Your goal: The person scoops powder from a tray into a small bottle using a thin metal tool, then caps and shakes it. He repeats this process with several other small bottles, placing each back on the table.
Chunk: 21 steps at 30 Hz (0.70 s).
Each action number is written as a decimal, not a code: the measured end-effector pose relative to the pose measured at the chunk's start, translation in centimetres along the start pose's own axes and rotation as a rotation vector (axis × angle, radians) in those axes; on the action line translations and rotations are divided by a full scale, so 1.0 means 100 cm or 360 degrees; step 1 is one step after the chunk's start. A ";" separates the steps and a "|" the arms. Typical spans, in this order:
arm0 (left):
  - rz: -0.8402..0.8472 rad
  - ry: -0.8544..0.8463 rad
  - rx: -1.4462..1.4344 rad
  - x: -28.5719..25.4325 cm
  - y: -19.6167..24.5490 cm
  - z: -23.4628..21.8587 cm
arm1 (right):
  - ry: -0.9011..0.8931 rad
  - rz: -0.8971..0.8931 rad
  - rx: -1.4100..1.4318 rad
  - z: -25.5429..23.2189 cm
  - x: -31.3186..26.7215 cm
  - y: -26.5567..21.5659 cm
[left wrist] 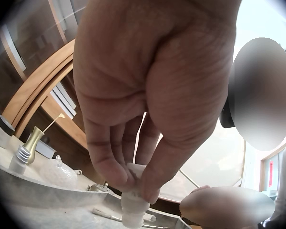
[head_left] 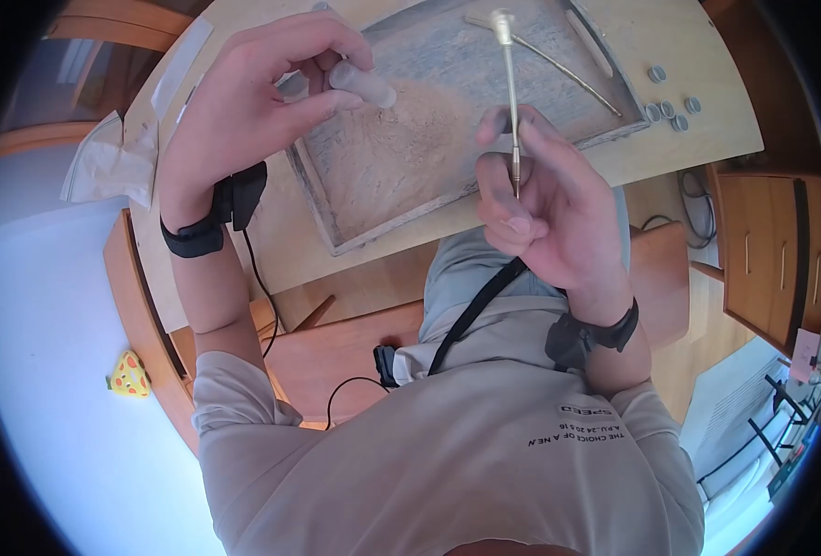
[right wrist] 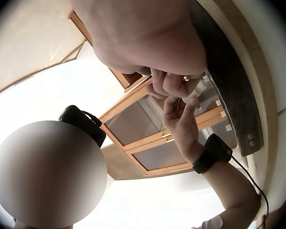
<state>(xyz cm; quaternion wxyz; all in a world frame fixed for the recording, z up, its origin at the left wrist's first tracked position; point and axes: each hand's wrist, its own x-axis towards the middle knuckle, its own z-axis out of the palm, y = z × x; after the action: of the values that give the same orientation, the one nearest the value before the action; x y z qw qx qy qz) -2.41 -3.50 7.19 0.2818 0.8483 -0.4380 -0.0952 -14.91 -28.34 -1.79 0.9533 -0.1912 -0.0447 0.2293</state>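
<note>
My left hand pinches a small translucent plastic vial between thumb and fingers, over the left part of a worn grey tray. The vial is tilted in the head view; in the left wrist view its lower part shows below the fingertips. Beneath it, brownish powder lies heaped and spread in the tray. My right hand holds a thin brass-coloured rod tool by its narrow end, with the wider head pointing up. Greyish dust marks the right fingers.
Another thin brass-coloured tool lies across the tray's right part. Several small metal-capped vials stand on the table at right. A white bag is at the table's left edge. At the back stands a gold vase. A cable trails from the left wrist.
</note>
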 end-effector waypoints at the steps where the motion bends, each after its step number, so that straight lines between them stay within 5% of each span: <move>1: -0.0009 -0.0012 0.0014 0.000 -0.002 -0.001 | 0.0006 0.0002 -0.0013 0.000 0.000 0.000; 21: 0.0051 0.0001 0.0006 0.000 0.005 -0.001 | 0.0171 0.0017 -0.0288 0.000 0.000 0.002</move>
<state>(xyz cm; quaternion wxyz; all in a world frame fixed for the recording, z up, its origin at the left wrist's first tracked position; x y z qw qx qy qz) -2.71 -3.68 7.55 0.2817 0.8418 -0.4516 -0.0897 -14.96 -28.18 -1.85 0.9319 -0.2889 -0.0129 0.2189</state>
